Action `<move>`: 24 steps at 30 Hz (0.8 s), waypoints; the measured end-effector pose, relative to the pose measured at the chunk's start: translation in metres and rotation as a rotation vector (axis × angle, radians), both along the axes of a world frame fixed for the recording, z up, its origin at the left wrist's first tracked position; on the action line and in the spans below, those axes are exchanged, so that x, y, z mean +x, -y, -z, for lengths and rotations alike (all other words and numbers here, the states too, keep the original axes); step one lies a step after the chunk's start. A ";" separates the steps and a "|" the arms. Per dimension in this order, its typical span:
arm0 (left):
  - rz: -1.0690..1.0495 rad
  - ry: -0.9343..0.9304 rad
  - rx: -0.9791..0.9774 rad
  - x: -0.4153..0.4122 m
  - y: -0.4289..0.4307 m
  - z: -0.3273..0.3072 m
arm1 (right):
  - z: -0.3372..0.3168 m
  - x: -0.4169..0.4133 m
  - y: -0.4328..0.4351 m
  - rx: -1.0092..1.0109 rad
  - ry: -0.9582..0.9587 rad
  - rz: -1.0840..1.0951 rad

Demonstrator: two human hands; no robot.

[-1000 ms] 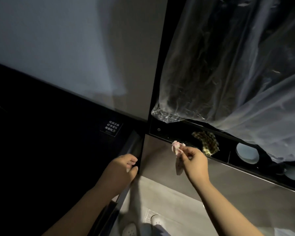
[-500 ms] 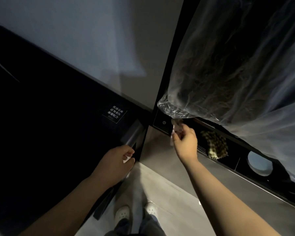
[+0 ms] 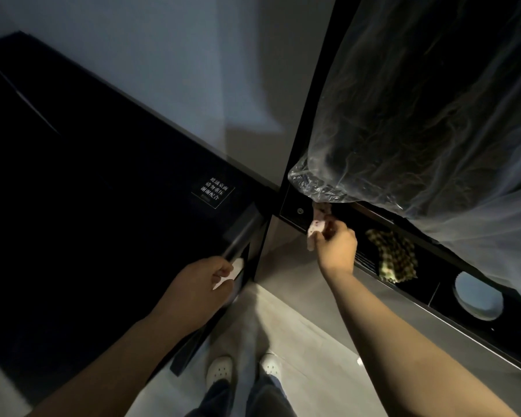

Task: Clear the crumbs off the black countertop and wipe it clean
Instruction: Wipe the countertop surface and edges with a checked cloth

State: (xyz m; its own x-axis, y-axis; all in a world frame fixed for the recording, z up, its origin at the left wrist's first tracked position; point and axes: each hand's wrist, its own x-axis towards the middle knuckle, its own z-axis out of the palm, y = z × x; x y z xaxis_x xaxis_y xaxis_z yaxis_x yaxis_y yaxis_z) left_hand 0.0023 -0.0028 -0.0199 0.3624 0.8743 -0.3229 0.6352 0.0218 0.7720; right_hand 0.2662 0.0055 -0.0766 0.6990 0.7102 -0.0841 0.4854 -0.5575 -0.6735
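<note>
Down on the left, the black surface (image 3: 88, 206) fills most of the view, glossy and very dark, with a small white-lettered label (image 3: 213, 192) stuck near its front corner (any crumbs on it are lost in the gloom). The left hand (image 3: 193, 290) sits at that front edge, just below the label, its grip closed with fingers curled round a pale scrap (image 3: 234, 266); what the scrap is I cannot tell. Across the gap, the right hand (image 3: 337, 251) reaches up to a dark ledge (image 3: 292, 209), and its grip pinches a crumpled pink scrap (image 3: 317, 227) between thumb and fingertips, right at the lower hem of a clear plastic sheet (image 3: 418, 115) that hangs over the ledge from above. Just beside that hand, to its right, a checked cloth (image 3: 394, 260) lies bunched on the ledge, and further along sits a round white disc (image 3: 478, 299). Between the two forearms, a pair of white shoes (image 3: 220, 371) stands on the pale floor (image 3: 307, 341)
</note>
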 end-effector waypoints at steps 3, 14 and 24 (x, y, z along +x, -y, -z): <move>0.001 -0.009 0.019 -0.002 0.004 -0.001 | -0.001 0.002 -0.004 0.032 -0.078 -0.046; 0.067 0.000 0.048 0.024 0.020 -0.007 | -0.011 0.029 0.080 0.060 0.202 -0.110; 0.082 -0.010 0.049 0.045 0.027 0.006 | 0.000 0.074 0.107 -0.184 0.220 -0.072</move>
